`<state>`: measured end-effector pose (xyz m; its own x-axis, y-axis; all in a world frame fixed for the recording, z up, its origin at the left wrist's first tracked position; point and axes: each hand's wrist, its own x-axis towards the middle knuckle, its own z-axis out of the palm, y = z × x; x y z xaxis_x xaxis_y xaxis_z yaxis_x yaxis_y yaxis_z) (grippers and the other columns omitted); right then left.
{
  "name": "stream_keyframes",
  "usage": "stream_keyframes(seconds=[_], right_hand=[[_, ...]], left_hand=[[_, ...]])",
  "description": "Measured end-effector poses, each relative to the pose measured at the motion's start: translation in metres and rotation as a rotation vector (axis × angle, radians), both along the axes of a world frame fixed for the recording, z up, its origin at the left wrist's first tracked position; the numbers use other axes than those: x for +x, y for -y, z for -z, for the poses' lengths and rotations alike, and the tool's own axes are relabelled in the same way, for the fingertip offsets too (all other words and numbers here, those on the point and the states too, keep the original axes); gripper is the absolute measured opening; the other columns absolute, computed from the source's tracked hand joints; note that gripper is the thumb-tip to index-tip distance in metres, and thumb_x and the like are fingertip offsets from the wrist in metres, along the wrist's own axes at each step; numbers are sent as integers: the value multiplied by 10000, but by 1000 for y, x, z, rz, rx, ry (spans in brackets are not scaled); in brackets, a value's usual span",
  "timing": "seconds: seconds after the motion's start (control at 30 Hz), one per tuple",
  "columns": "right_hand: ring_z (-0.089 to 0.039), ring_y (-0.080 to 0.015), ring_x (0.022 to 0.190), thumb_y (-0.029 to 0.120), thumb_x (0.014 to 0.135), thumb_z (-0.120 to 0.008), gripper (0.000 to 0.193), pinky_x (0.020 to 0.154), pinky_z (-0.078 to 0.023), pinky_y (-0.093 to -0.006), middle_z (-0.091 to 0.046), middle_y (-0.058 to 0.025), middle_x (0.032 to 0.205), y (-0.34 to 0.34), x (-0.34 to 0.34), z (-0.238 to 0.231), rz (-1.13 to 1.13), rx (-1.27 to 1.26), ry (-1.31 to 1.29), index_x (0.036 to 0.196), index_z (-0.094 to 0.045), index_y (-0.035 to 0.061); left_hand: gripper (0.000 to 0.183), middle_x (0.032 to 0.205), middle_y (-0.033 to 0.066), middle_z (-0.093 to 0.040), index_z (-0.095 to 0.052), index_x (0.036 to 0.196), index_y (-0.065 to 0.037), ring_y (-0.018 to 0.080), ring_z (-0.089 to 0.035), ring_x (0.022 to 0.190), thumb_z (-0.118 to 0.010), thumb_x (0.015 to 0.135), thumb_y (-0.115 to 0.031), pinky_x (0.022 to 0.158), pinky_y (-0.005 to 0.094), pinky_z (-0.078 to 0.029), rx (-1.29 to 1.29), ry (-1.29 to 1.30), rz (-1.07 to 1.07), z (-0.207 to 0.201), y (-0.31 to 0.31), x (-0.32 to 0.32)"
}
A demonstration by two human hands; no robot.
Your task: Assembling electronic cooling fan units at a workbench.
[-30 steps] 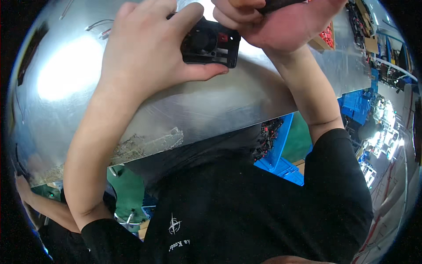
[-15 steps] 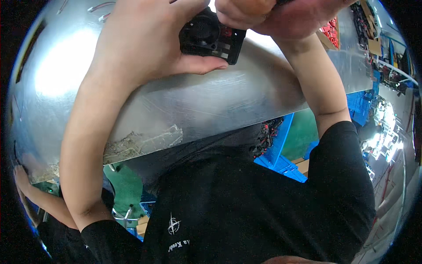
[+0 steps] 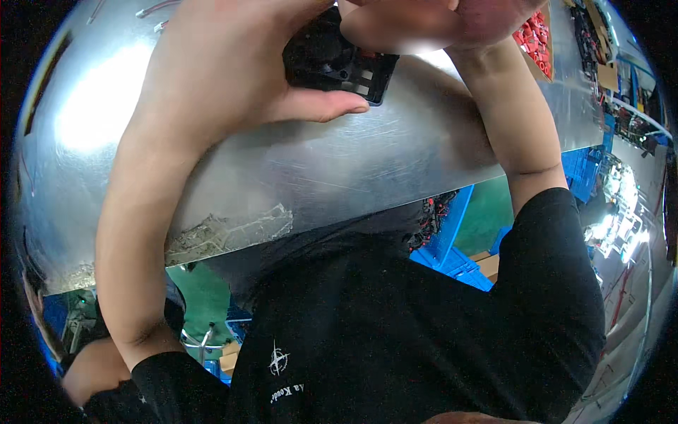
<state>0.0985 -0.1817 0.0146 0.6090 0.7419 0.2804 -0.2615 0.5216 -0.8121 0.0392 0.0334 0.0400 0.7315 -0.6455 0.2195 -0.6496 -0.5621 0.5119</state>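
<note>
At the upper middle, my left hand (image 3: 244, 60) grips a black plastic housing (image 3: 332, 67) by its left side, the thumb along its near edge. Small silvery metal strips and a dark rounded recess show inside the housing. My right hand (image 3: 438, 25) is curled over the housing's far right part and hides some of it. Its fingers are partly smeared and run up to the picture's top edge, so whatever they close on is hidden. Below both hands lies the shiny metal tabletop (image 3: 339, 169).
A cardboard box of red parts (image 3: 534, 46) stands beyond my right forearm. Thin wires (image 3: 159, 8) lie at the far left. Clear tape (image 3: 240, 230) covers part of the near table edge. Below are blue crates (image 3: 448, 237) with dark and red parts. Another person's arm (image 3: 99, 367) shows at lower left.
My right hand has shifted slightly left and down over the housing, covering more of it. At lower left, the other person's arm has drawn back from the table edge.
</note>
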Motion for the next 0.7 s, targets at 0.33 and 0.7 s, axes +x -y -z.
stream_keyframes(seconds=[0.33, 0.7], right_hand=[[-402, -81, 530, 1110, 634, -162, 1315, 472, -320, -230, -508, -24, 732, -10, -32, -38, 151, -40, -82, 1145, -558, -35], [-395, -125, 607, 1117, 608, -269, 1254, 576, -349, -262, -468, -45, 744, -24, -57, -52, 282, 218, -409, 1136, -512, 6]], left_hand=[[833, 1037, 74, -634, -669, 1213, -86, 324, -619, 945, -868, 592, -604, 857, 422, -464, -109, 334, 0, 33, 3, 5], [677, 813, 92, -522, -630, 864, -68, 281, -556, 800, -784, 687, -703, 744, 400, -394, 157, 141, -129, -2, 1, -9]])
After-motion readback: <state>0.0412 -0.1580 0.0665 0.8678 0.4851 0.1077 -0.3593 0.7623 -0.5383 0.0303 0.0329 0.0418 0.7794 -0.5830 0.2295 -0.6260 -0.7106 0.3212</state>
